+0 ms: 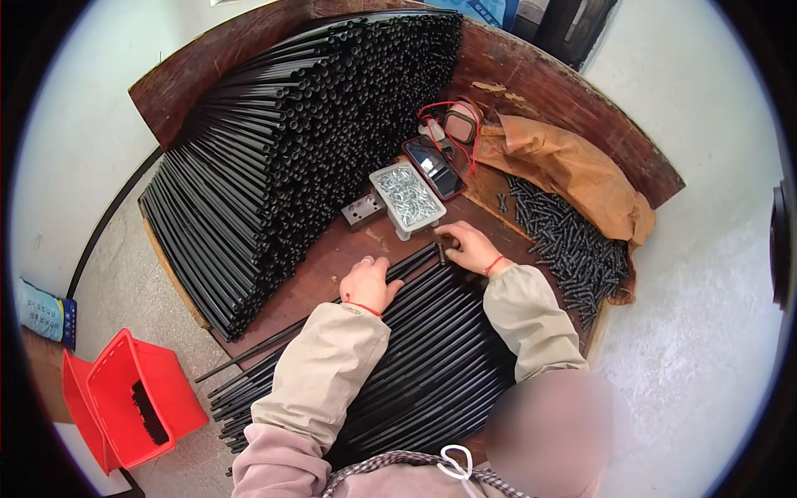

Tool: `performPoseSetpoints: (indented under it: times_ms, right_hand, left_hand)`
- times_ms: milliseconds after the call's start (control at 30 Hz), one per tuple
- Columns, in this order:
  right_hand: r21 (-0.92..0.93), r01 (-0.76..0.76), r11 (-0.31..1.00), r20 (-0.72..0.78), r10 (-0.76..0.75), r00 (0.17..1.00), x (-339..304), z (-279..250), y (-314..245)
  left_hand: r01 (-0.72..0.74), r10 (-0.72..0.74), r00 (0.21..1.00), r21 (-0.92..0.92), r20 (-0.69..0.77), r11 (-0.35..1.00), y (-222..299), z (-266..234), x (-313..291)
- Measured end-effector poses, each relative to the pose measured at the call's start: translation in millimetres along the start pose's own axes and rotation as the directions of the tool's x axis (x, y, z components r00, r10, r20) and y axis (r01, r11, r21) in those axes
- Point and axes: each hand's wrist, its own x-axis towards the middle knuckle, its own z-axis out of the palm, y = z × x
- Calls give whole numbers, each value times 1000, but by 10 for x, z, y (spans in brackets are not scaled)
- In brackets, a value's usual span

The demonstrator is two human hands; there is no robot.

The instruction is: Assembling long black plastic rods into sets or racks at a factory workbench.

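Left hand (370, 284): placed over the upper edge of a row of black tubes (423, 357), fingers curled, thumb extended toward the right; whether it grips a tube beneath cannot be determined. Right hand (470, 247): thumb and fingers closed on a short dark cylindrical piece (442, 253), located at the upper ends of the row, right of the left hand; contact between piece and tube cannot be confirmed. The tubes lie side by side on a red-brown table (286, 290), running beneath both forearms, their left ends uneven.

Just beyond the right hand stands a white plastic tray (425, 225) filled with small silvery metal parts (407, 192). A drilled metal block (363, 212) sits just beside its left side; a red-edged smartphone (436, 168) lies along its right. A large stack of black tubing (249, 166) occupies the far left. Short black ribbed pieces (569, 245) are heaped at right, partly beneath a brown sack (581, 170). A red bin (184, 390) stands at lower left, apart from the table
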Motion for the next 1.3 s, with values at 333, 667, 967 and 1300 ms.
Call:
performPoseSetpoints:
  times_ms: [333,667,967,1300]
  right_hand:
    - [-383,-424,821,216,526,823,129,-3,-443]
    - [-371,-51,927,-204,-28,978,-10,112,46]
    - [-233,54,971,-82,-75,994,45,113,61]
    - [508,-171,845,47,170,984,12,196,164]
  left_hand:
    - [-15,15,998,2,-57,1000,-82,70,3]
    - [80,-78,994,-27,82,996,-32,-28,69]
    - [57,-53,997,-69,48,996,-77,-5,59]
    - [18,-17,999,-34,32,999,-26,33,57]
